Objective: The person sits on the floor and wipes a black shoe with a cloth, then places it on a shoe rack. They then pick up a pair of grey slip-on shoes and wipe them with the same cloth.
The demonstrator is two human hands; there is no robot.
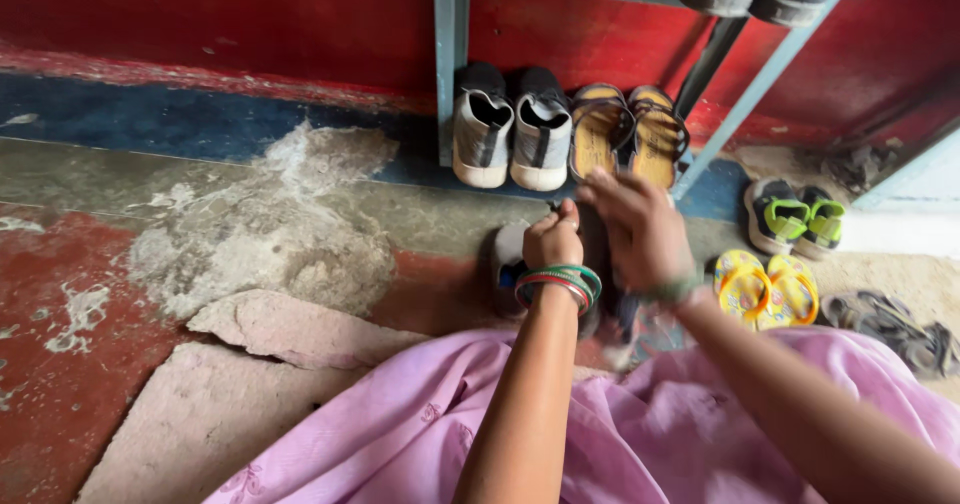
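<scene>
Two hands over one dark shoe with a pale toe [508, 264] on the cracked red and grey floor [250, 254], just past a lap of pink cloth [640, 434]. Left hand [553, 239], green and red bangles at the wrist, closed in a fist, pinching something thin at the shoe's top, too small to tell, perhaps a lace. Right hand [640, 229] half open, blurred, fingers spread above the same shoe. Fastening apparently under way, not finished. Beside: yellow flip-flops [765, 286], small green and grey sandals [798, 216]. Farther, under a pale blue metal rack [447, 74]: grey slip-on shoes [512, 129], tan strapped sandals [630, 136].
</scene>
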